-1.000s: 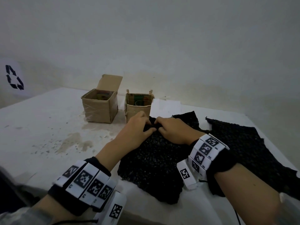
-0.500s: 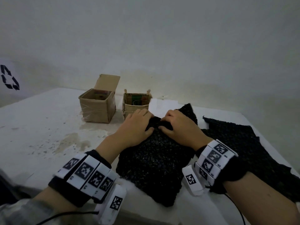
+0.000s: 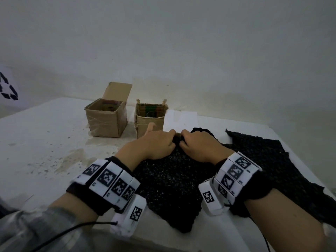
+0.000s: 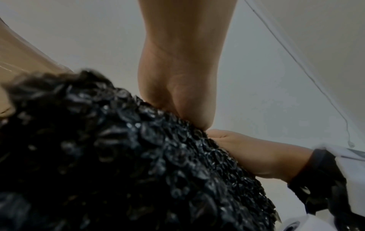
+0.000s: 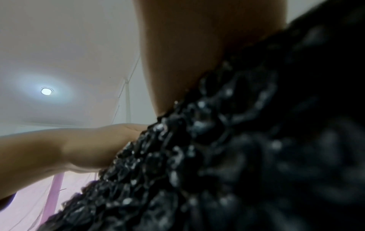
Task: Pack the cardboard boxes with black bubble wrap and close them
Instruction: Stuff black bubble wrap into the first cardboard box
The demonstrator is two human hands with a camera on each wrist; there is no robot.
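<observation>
Hands meet at the far edge of a black wrap sheet [image 3: 174, 179] lying on the table [image 3: 45, 142]: the left hand [image 3: 156, 144] and right hand [image 3: 198, 146] both curl their fingers into the sheet, pinching it. A second sheet [image 3: 272, 160] lies to the right. Two open boxes [image 3: 107, 120] [image 3: 149, 119] stand just beyond the hands, a white card [image 3: 180, 120] leaning beside them.

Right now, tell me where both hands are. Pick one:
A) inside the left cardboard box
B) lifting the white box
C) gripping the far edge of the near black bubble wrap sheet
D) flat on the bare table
C: the left hand and right hand meet at the far edge of the near bubble wrap sheet, fingers curled into it, in front of the open cardboard boxes.
</observation>
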